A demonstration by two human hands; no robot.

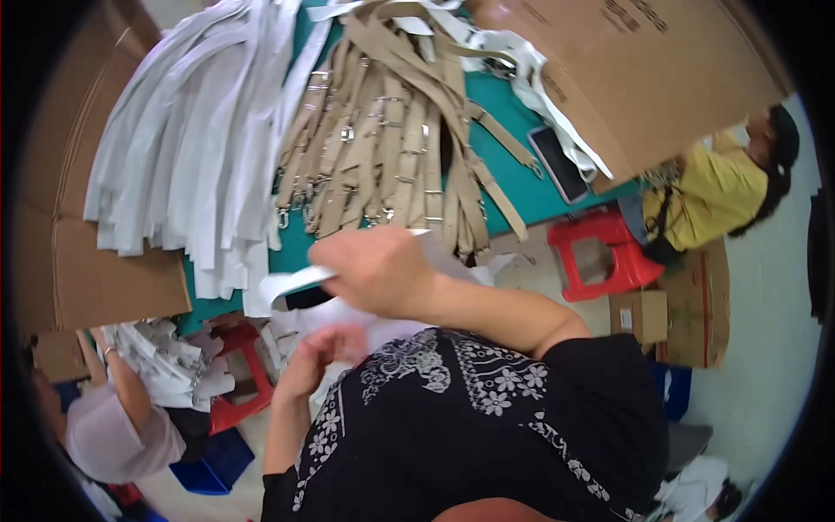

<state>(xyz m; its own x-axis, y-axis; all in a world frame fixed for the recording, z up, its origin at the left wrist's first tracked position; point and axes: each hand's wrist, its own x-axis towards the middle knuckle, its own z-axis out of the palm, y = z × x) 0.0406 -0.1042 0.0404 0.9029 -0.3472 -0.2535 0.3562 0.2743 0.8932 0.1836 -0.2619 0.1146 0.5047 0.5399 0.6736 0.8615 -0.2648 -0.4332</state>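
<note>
On the teal table [509, 187] we saw beige buckled straps [391, 148], a phone [559, 163] and a cardboard box [644, 78]; a red stool [600, 252] stood below.

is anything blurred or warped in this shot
Head view: the right hand and the white strip it holds are motion-smeared; the left hand is soft too; the cardboard box edges bow near the dark fisheye rim; lighting is even, without glare.

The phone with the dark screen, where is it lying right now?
In the head view the phone lies on the green table, right of the pile of tan straps and just under the edge of the big cardboard box.
</note>
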